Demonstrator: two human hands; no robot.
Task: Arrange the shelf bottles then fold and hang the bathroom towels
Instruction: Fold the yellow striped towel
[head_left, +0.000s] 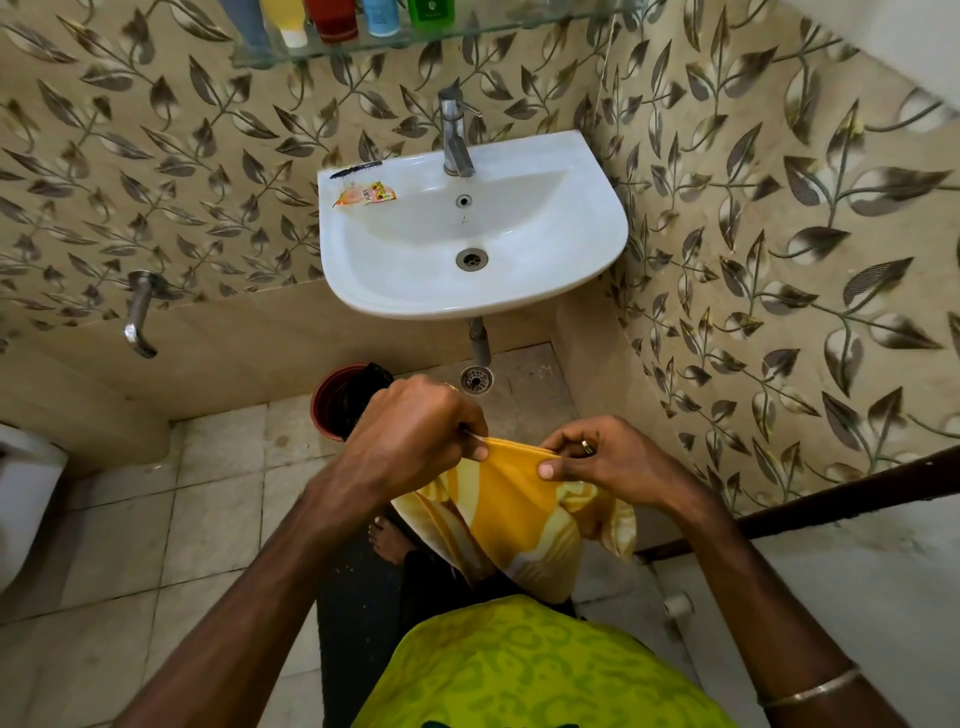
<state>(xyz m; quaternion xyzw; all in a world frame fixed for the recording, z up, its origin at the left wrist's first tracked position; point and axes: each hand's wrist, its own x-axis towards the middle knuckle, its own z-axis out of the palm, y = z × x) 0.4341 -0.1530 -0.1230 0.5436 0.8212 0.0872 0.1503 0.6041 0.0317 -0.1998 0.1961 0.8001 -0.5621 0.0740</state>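
Left hand (415, 426) and right hand (597, 457) each pinch the upper edge of a yellow towel (514, 514), thumb against curled fingers, with the edge drawn nearly taut between them. The towel is held in the air in front of the person's body, below the sink (597, 249) and above the tiled floor (208, 493). Its gripped edge runs roughly left to right, rising slightly toward the left hand; the rest of the cloth hangs downward from it toward the feet, so the long axis appears to be vertical, though the lower end is hidden behind the green garment (519, 665). The cloth looks bunched rather than flat.

At the top of the view, bottles (332, 21) stand upright in a row on the glass shelf (363, 47), only their lower parts visible. By that row, the shelf step appears done. Folding appears to be at an early stage, and hanging remains. No towel rail is seen.
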